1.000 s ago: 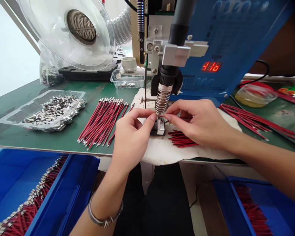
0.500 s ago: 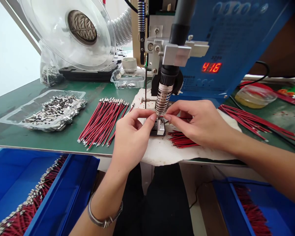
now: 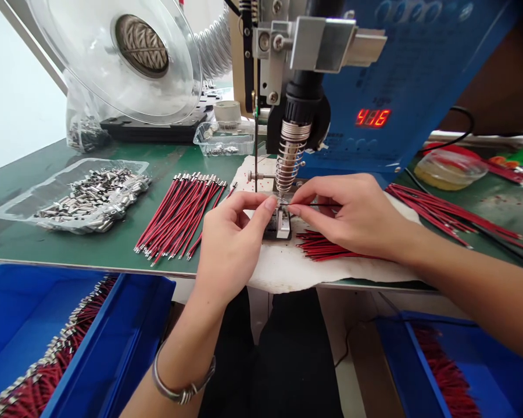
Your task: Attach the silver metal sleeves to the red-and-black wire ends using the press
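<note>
Pinched one thin red-black wire (image 3: 316,204) in right hand (image 3: 353,215), grip pressed together on it. Lay level at frame centre, tip under coil-wrapped nozzle (image 3: 290,165), above small metal fixture (image 3: 281,223) on white cloth (image 3: 287,267). Left hand (image 3: 233,244) grip pressed together at wire's tip; too small to tell what sat between. Counted on green tabletop (image 3: 113,255): three loose wire piles, left bundle (image 3: 178,212), middle bundle (image 3: 322,247), right bundle (image 3: 448,215); one tray of metal sleeves (image 3: 91,194). Below, two blue bins: left bin (image 3: 113,348), right bin (image 3: 418,371).
</note>
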### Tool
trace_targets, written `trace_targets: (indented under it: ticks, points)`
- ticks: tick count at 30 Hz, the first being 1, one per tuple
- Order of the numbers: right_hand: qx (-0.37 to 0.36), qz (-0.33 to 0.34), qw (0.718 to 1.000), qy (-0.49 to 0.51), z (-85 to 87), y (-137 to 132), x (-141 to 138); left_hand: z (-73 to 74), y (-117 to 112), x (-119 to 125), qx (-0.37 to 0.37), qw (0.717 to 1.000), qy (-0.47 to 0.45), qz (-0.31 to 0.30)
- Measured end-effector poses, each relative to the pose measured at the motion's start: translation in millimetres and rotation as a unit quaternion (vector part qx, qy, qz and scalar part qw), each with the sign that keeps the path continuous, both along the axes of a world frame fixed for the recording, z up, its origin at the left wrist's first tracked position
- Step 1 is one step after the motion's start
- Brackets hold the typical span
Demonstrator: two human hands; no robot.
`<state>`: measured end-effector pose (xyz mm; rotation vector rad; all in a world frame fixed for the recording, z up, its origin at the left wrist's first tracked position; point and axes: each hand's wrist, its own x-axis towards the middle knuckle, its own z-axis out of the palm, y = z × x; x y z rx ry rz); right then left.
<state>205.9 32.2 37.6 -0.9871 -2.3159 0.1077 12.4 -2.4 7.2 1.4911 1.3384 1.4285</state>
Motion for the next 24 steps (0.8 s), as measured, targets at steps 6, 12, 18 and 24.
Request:
trace_targets:
  ticks: [6, 12, 18, 24]
  points:
    - [0.006, 0.015, 1.0, -0.009, -1.0, 3.7, 2.7, -1.7, -1.1, -1.9, 0.003, 1.0, -0.004, 0.001]
    - [-0.004, 0.051, 0.999, -0.001, -0.2, 5.0, 4.2, -3.1, -0.7, -2.8, 0.006, 1.0, 0.01, -0.001]
    - [-0.013, 0.051, 0.999, -0.008, 1.6, 5.8, 5.1, -0.7, -0.3, -1.1, 0.007, 1.0, 0.019, 0.006]
    - [-0.001, 0.054, 0.998, -0.016, 1.8, 6.0, 4.2, -2.3, -0.7, -2.7, 0.005, 1.0, 0.01, 0.001]
